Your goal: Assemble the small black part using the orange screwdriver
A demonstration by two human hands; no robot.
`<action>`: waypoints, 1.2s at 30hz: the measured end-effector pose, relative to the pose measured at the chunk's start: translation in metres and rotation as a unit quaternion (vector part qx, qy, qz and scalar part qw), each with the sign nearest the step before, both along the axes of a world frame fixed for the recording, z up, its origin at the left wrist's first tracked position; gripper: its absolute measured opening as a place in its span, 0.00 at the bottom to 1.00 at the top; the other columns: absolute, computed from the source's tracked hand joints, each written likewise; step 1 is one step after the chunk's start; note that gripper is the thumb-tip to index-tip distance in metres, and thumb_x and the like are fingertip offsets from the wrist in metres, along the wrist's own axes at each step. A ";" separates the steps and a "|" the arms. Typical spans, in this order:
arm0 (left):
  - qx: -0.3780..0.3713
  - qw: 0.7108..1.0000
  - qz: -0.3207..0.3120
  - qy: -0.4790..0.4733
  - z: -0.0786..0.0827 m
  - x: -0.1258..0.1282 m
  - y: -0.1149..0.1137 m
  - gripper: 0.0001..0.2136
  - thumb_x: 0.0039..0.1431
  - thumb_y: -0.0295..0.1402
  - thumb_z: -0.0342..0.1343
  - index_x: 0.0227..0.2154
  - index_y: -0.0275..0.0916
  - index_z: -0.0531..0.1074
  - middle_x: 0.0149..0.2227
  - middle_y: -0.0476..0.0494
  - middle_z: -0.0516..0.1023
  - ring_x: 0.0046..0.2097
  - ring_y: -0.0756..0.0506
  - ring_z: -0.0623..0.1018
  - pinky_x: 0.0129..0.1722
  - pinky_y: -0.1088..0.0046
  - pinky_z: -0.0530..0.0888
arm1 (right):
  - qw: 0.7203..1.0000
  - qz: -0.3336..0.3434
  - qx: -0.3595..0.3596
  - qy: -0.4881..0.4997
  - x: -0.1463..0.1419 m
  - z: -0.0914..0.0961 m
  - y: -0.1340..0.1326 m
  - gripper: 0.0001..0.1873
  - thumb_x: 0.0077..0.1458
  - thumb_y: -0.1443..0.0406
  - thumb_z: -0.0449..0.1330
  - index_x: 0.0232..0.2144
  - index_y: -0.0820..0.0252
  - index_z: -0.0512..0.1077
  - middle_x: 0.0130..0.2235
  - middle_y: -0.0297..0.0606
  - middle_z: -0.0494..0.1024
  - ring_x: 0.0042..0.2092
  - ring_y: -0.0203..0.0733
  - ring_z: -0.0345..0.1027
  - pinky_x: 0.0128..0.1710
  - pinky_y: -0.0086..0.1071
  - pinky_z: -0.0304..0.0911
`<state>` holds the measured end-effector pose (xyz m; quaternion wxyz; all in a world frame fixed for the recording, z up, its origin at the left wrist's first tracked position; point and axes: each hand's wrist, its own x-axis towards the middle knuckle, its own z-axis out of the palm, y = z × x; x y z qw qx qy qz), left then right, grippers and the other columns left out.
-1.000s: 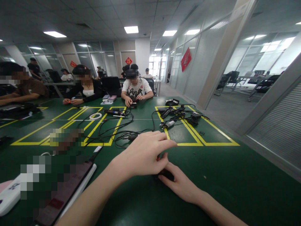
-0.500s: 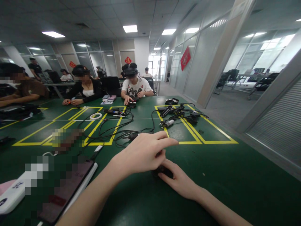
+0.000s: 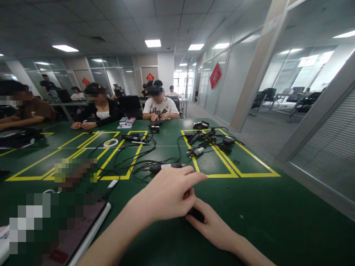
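Observation:
My left hand is over the green table, its fingers curled down onto a small dark object with a bit of red showing under the thumb. The index finger points right. My right hand lies beside it, fingers pressed against the same dark object from the near side. Most of the object is hidden under both hands, so I cannot make out what it is.
A phone or tablet lies near left. Tangled black cables and tools lie inside yellow-taped boxes farther off. Two people sit at the far side, another at left. A glass wall runs along the right.
Both hands keep their hold on the small object with only slight finger shifts. The camera has tilted a little, so the scene sits lower in view.

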<state>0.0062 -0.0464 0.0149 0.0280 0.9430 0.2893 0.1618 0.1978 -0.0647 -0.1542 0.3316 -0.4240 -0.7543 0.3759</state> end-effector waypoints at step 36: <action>-0.121 0.924 0.084 -0.353 -0.122 -0.001 -0.020 0.14 0.70 0.29 0.51 0.54 0.37 0.74 0.38 0.43 0.81 0.39 0.46 0.80 0.42 0.70 0.78 | 0.999 0.021 0.039 0.000 0.001 0.005 0.003 0.11 0.62 0.67 0.58 0.47 0.56 0.73 0.45 0.41 0.78 0.47 0.46 0.72 0.51 0.43 0.69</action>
